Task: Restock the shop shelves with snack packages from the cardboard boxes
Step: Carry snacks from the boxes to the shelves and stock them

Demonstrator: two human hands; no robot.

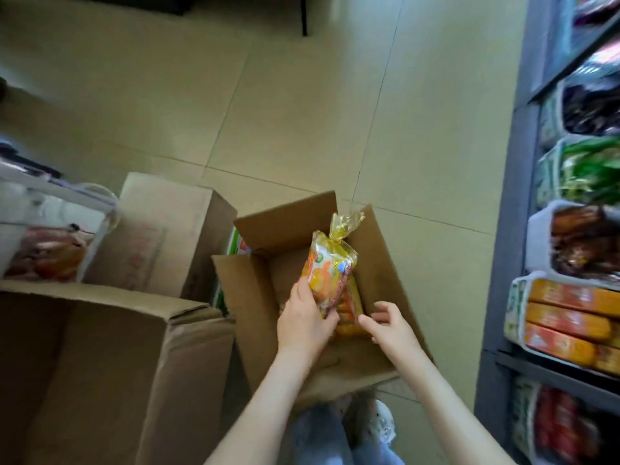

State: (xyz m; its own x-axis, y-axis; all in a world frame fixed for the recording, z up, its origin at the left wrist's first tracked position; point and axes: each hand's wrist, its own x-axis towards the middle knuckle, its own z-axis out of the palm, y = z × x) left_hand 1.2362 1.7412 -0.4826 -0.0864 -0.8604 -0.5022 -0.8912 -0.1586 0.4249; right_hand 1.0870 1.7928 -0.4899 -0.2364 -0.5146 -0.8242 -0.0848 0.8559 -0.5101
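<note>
View from above, looking down at a person's two bare forearms over an open cardboard box (379, 253) on a tiled floor.

The left hand (307, 318) grips a yellow cellophane snack packet (330, 268) by its near end, fingers curled round it. The packet stands upright, partly above the box opening, with its twisted top pointing away. The right hand (389, 325) holds nothing; its fingers are loosely spread, just beside more orange and yellow packets (352, 310) lying low inside the box.

At the right edge stands a grey shelf unit (513, 236), with baskets of packaged snacks and a stack of orange cartons (570, 317). Two other cardboard boxes (100, 364) sit to the left.

The step in hand appears to be lifting stock out to carry to the shelves. To do it well, the free hand would best take a second packet or support the first from below, since the cellophane looks slippery and is held at one end only. The packet should clear the right flap before swinging right to the shelves.
</note>
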